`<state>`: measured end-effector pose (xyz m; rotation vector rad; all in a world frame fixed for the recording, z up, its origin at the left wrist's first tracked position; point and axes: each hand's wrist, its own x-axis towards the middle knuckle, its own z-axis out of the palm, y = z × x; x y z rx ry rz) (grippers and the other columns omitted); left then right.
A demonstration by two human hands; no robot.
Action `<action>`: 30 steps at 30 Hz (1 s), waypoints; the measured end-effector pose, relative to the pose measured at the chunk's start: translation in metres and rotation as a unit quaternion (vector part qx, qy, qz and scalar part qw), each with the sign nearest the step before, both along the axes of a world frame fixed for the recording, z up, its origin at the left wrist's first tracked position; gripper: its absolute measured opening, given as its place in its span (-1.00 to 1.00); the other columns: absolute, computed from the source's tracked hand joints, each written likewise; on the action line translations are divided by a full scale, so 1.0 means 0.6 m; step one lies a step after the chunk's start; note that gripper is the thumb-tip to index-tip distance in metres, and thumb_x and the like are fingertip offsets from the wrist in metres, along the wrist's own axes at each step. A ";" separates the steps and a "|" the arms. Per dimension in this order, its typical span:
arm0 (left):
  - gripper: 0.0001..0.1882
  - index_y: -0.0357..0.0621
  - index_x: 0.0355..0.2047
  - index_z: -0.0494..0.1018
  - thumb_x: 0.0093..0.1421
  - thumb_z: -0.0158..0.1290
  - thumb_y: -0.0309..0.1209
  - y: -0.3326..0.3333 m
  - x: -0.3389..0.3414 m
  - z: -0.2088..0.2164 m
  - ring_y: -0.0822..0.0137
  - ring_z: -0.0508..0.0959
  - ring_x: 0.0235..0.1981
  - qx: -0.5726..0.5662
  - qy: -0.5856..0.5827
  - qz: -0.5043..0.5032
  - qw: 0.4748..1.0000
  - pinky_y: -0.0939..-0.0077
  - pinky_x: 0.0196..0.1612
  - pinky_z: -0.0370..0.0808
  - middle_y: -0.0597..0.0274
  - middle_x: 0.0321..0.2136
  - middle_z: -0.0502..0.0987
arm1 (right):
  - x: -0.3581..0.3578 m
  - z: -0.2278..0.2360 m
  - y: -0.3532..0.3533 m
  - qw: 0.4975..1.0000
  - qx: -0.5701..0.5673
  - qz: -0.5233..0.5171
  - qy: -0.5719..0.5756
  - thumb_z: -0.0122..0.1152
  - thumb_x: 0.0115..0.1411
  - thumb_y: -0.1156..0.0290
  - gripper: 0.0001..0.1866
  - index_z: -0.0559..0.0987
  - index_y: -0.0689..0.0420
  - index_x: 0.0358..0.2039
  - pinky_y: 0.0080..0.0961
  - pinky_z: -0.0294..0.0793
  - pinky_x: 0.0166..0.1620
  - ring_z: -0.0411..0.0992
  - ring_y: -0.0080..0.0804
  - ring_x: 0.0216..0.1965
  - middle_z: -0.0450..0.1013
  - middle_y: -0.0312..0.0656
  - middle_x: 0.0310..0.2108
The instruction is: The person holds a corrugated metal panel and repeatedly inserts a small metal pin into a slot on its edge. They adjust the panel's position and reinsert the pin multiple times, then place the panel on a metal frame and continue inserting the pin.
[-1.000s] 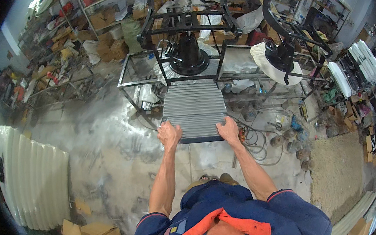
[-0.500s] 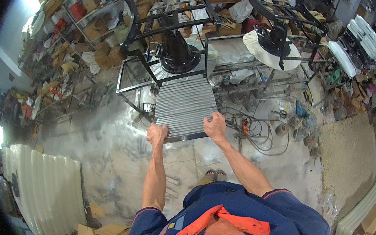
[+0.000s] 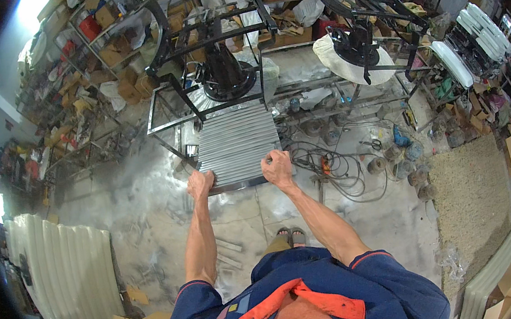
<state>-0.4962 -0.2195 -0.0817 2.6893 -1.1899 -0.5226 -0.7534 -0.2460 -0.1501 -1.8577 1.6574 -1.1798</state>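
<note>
Both hands, left hand (image 3: 200, 182) and right hand (image 3: 278, 166), still clasp the grey ribbed panel (image 3: 238, 145).

The ribbed panel (image 3: 239, 147) lies at the centre, its far end on the metal frame (image 3: 167, 116) at twelve o'clock, with the cone-shaped stand (image 3: 222, 76) behind it. The left hand (image 3: 200, 183) and right hand (image 3: 278, 168) sit on its near corners. Coiled cables (image 3: 337, 166) lie at three o'clock, stacked corrugated sheets (image 3: 62, 273) at eight o'clock, and shelves (image 3: 99, 32) at eleven o'clock.
</note>
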 end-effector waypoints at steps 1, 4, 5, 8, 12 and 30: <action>-0.36 -0.33 -0.03 0.58 0.11 0.12 0.02 0.001 0.002 -0.001 -0.16 0.58 0.05 0.011 0.003 -0.002 1.000 0.03 0.10 0.49 -0.22 -0.04 0.61 | 0.001 0.002 0.002 1.000 0.005 0.001 -0.006 0.27 0.03 0.33 -0.79 0.61 0.24 -0.44 -0.19 0.40 0.01 0.46 0.02 -0.17 0.58 -0.03 -0.31; -0.37 -0.34 -0.08 0.61 0.12 0.13 0.03 0.006 0.015 -0.022 -0.16 0.59 0.02 -0.015 -0.016 0.001 1.000 0.05 0.09 0.50 -0.21 -0.07 0.62 | 0.003 0.010 0.004 1.000 0.012 0.012 -0.014 0.25 0.03 0.35 -0.80 0.62 0.25 -0.44 -0.18 0.41 0.00 0.46 0.01 -0.16 0.58 -0.03 -0.31; -0.37 -0.34 -0.09 0.61 0.12 0.13 0.04 0.005 0.015 -0.024 -0.15 0.60 0.02 -0.016 -0.018 -0.005 1.000 0.05 0.08 0.50 -0.21 -0.08 0.63 | 0.001 0.007 0.002 1.000 0.011 0.013 -0.010 0.24 0.04 0.35 -0.80 0.62 0.25 -0.43 -0.18 0.42 -0.01 0.46 0.01 -0.16 0.59 -0.03 -0.31; -0.38 -0.32 -0.10 0.62 0.13 0.13 0.05 0.003 0.012 -0.026 -0.14 0.61 0.00 -0.021 -0.020 -0.018 0.999 0.05 0.06 0.51 -0.19 -0.09 0.63 | -0.003 0.000 -0.001 1.000 0.009 0.012 -0.006 0.24 0.04 0.35 -0.80 0.63 0.24 -0.42 -0.16 0.44 -0.03 0.46 0.00 -0.17 0.59 -0.04 -0.31; -0.40 -0.30 -0.10 0.62 0.13 0.12 0.04 0.007 0.010 -0.021 -0.11 0.61 0.00 -0.027 -0.025 -0.018 0.999 0.05 0.05 0.52 -0.16 -0.09 0.64 | -0.002 -0.001 0.001 1.000 0.014 0.006 -0.004 0.25 0.04 0.36 -0.80 0.63 0.24 -0.40 -0.15 0.45 -0.05 0.46 0.00 -0.17 0.59 -0.05 -0.30; -0.44 -0.33 -0.11 0.62 0.14 0.16 -0.04 0.001 0.011 -0.013 -0.11 0.65 -0.05 -0.015 -0.012 -0.003 1.000 0.08 0.00 0.55 -0.18 -0.12 0.65 | 0.004 0.006 0.004 1.000 -0.006 -0.014 -0.014 0.22 0.10 0.38 -0.86 0.59 0.20 -0.47 -0.24 0.37 -0.03 0.47 -0.10 -0.30 0.58 -0.11 -0.39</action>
